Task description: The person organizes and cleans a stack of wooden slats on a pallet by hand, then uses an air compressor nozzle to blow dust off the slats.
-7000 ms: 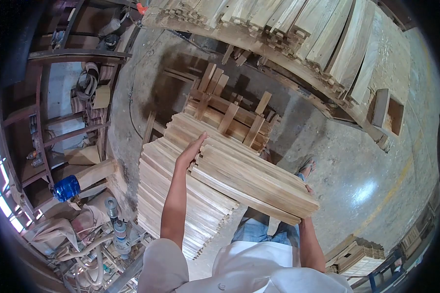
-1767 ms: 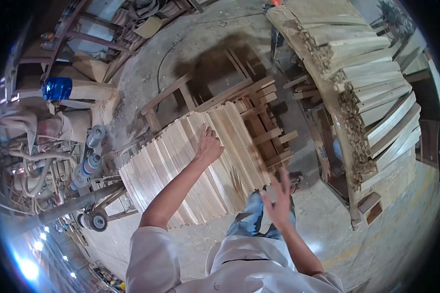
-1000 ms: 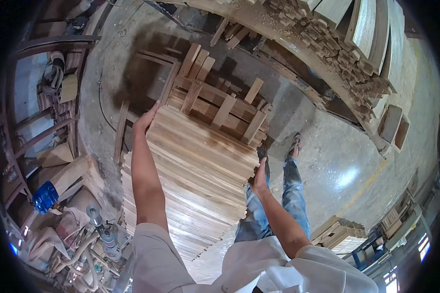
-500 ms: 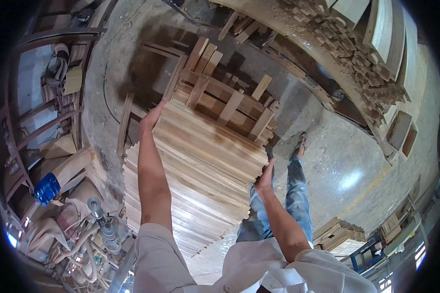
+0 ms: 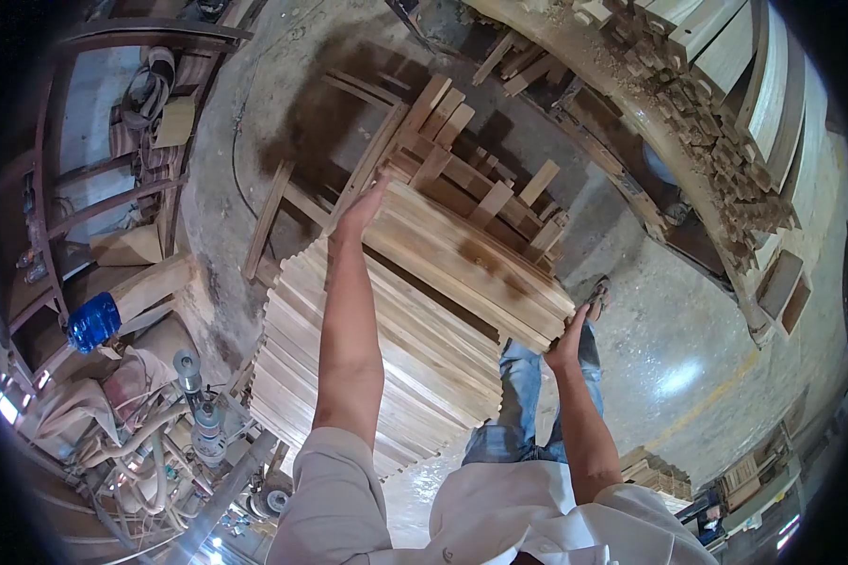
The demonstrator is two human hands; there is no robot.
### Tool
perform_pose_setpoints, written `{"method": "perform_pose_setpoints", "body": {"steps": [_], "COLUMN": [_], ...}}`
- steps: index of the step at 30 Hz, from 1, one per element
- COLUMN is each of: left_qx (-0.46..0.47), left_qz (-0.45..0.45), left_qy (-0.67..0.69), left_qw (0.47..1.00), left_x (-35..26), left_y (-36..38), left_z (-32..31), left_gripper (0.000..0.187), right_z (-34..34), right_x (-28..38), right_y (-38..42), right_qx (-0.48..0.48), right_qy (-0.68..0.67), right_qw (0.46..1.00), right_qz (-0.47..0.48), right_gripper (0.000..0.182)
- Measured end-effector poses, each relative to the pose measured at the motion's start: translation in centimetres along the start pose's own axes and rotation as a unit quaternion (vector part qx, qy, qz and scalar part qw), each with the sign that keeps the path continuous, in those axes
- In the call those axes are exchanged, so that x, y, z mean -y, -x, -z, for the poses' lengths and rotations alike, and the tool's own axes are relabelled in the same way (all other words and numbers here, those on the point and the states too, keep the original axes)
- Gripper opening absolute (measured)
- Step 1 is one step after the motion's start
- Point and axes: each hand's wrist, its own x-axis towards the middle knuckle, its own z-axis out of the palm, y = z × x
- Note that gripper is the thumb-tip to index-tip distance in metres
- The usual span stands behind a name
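Observation:
A group of several pale wooden slats (image 5: 471, 259) lies side by side between my hands. My left hand (image 5: 360, 212) grips its far-left end, and my right hand (image 5: 567, 341) grips its right end, fingers wrapped round the edges. A dark gap separates this group from a wider layer of slats (image 5: 386, 330) nearer my body, whose ends are uneven. My left forearm crosses over that layer and hides part of it. Beyond the held slats, shorter wooden pieces (image 5: 492, 202) lie crosswise on a stack of timber.
A wooden frame (image 5: 372, 160) stands at the far left of the stack. At the right is a long bench edge (image 5: 669, 132) covered with wood offcuts. A rack (image 5: 94, 179), a blue-wrapped object (image 5: 94, 322) and a machine with hoses (image 5: 207, 428) are on the left.
My hands have shifted away from my body with a group of slats. A dark gap has opened between that group and the nearer slats. The view has shifted slightly.

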Motion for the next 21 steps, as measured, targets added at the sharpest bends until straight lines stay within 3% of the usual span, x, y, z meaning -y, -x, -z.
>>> {"method": "perform_pose_setpoints", "body": {"steps": [3,5,6,13,16,19,21], "left_qx": [0.010,0.019,0.029,0.016,0.019,0.048,0.044], "left_qz": [0.000,-0.017,-0.029,-0.041,-0.060,-0.077,-0.087], "left_qy": [-0.016,-0.014,-0.015,-0.007,0.016,0.028,0.039], "left_qw": [1.000,1.000,0.999,0.999,0.998,0.995,0.995], "left_x": [0.1,0.2,0.3,-1.2,-2.1,-3.4,-3.7], "left_y": [-0.9,-2.1,-2.6,-1.4,-0.1,1.4,1.4], "left_z": [-1.3,-2.5,-2.9,-3.6,-3.2,-2.9,-2.7], "left_gripper": [0.093,0.094,0.095,0.097,0.093,0.085,0.079], "right_z": [0.9,2.4,2.8,3.4,4.4,5.4,1.9], "right_x": [1.4,1.8,2.2,3.3,2.1,1.8,3.0], "right_y": [0.0,-1.1,-1.2,-1.8,-3.4,-3.9,-1.5], "right_qx": [-0.026,0.009,0.046,0.013,-0.048,0.071,-0.001], "right_qy": [0.020,-0.008,-0.020,-0.030,-0.017,-0.086,-0.066], "right_qw": [0.999,0.998,0.997,0.999,0.996,0.988,0.990], "right_qz": [0.020,0.062,0.065,0.042,0.072,0.108,0.129], "right_gripper": [0.108,0.105,0.090,0.091,0.092,0.086,0.082]}}
